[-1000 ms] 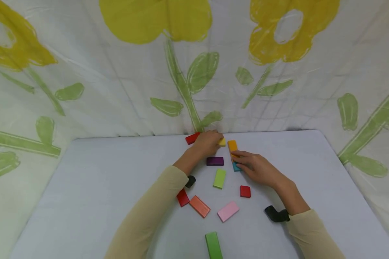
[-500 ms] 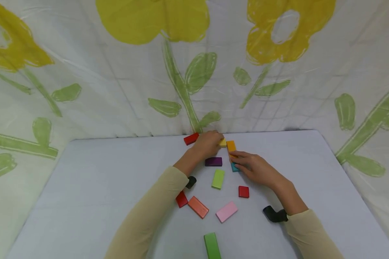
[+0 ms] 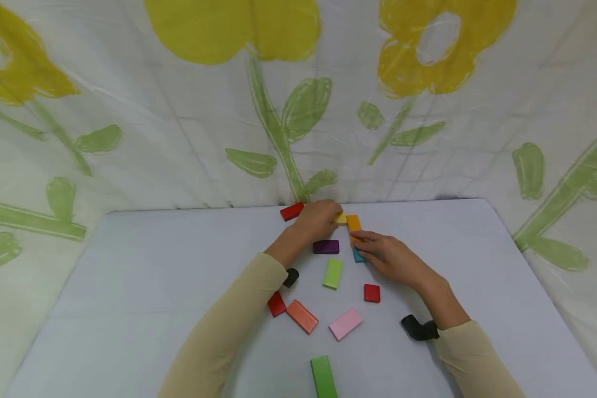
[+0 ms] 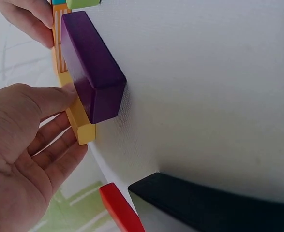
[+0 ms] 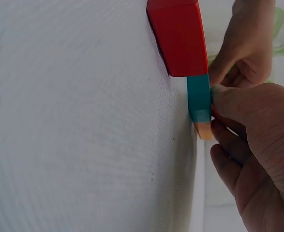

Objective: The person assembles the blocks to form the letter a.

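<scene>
While the left hand [image 3: 320, 219] pinches the yellow block [image 3: 341, 219], the right hand [image 3: 394, 258] touches the orange block [image 3: 354, 223], though I cannot tell whether it grips; the teal block [image 5: 199, 94] lies at its thumb, the purple block [image 3: 325, 247] just nearside of the left hand

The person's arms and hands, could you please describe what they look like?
The left sleeve and right sleeve are plain beige. The left hand and right hand wear no visible gloves or rings. A black rounded piece shows beside the left sleeve, a black curved piece beside the right.
</scene>
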Available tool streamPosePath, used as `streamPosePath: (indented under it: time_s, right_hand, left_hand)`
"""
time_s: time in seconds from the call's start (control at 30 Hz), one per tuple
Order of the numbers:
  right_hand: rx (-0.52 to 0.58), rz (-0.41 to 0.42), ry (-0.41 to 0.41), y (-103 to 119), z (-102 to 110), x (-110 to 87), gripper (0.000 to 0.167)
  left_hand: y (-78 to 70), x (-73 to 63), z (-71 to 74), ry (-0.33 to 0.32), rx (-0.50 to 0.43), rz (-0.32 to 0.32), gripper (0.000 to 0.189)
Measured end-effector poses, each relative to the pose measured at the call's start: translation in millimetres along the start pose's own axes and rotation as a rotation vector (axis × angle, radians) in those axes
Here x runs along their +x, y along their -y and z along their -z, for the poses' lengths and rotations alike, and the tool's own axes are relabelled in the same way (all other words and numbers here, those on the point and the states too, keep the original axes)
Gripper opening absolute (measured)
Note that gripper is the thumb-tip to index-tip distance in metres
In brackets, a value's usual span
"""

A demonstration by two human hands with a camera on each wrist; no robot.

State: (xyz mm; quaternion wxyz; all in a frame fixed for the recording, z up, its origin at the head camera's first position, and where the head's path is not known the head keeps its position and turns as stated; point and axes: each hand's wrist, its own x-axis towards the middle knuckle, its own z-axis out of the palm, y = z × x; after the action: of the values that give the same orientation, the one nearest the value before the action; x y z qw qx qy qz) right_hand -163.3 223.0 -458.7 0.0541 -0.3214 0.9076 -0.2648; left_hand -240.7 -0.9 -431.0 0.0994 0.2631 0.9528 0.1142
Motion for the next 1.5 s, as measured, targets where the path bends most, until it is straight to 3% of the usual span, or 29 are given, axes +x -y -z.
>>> streamPosePath:
  time_s: [1.17, 1.33, 1.5]
  right_hand:
    - [0.007, -0.006, -0.005, 0, 0, -0.7, 0.038]
    - [0.008, -0.004, -0.004, 1, 0, -1.1, 0.038]
    - [-0.012, -0.003, -0.006, 2, 0, 0.1, 0.038]
  left_hand:
    - [-1.2, 0.8, -5.7, -0.02, -0.012, -0.009, 0.037]
    - [1.3, -5.4, -2.3, 0.0, 0.001, 0.005, 0.044]
    - [13.9, -21.2, 6.8, -0.031, 0.003, 0.032, 0.051]
